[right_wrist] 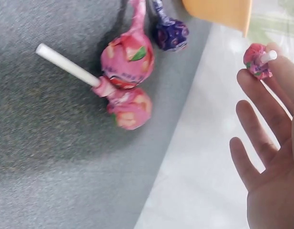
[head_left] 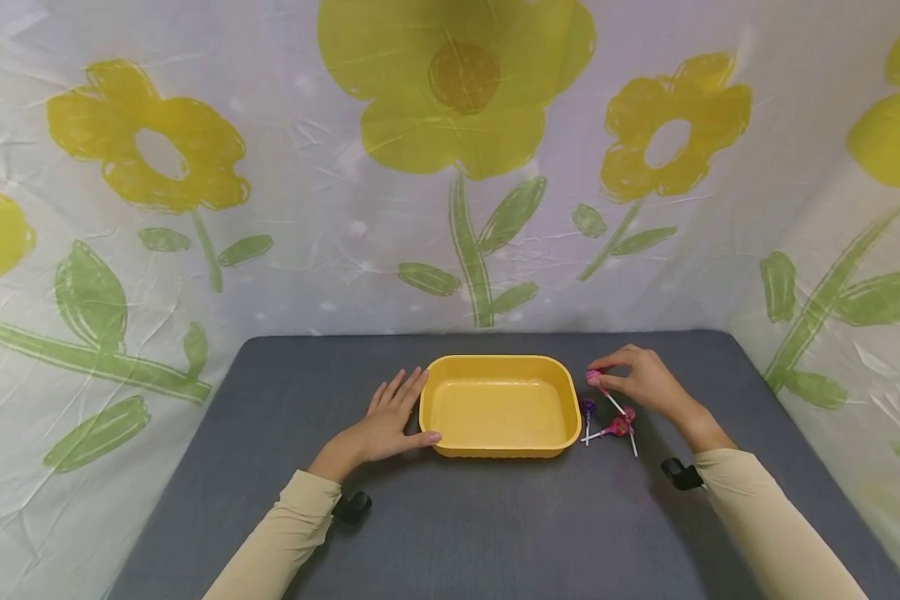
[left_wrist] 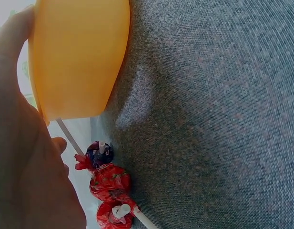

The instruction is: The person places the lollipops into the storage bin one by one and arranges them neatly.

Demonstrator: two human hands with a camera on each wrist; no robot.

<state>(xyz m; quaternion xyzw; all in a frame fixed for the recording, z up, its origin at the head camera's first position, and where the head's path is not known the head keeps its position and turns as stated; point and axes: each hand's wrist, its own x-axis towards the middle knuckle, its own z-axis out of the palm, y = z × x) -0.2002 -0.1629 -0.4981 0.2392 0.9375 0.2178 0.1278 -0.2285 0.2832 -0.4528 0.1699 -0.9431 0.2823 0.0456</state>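
Note:
My left hand (head_left: pixel 385 423) rests against the left end of a yellow plastic tray (head_left: pixel 502 414), fingers straight and thumb on its front rim. Past the tray's right end, my right hand (head_left: pixel 647 383) pinches a pink-wrapped lollipop (head_left: pixel 593 377) between thumb and fingertips, its white stick slanting down. In the right wrist view, that lollipop (right_wrist: pixel 255 61) shows at the fingertips, with the other fingers spread. Below the right hand lie two pink-red lollipops (right_wrist: pixel 127 59) touching each other, and a purple lollipop (right_wrist: pixel 172 36) beside the tray. The tray holds nothing.
A dark grey cloth-covered table (head_left: pixel 480 525) lies under everything. Behind it and at both sides hangs a white sheet (head_left: pixel 330 250) printed with yellow flowers. Small black cameras (head_left: pixel 352 507) sit at both wrists, over beige sleeves (head_left: pixel 277 533).

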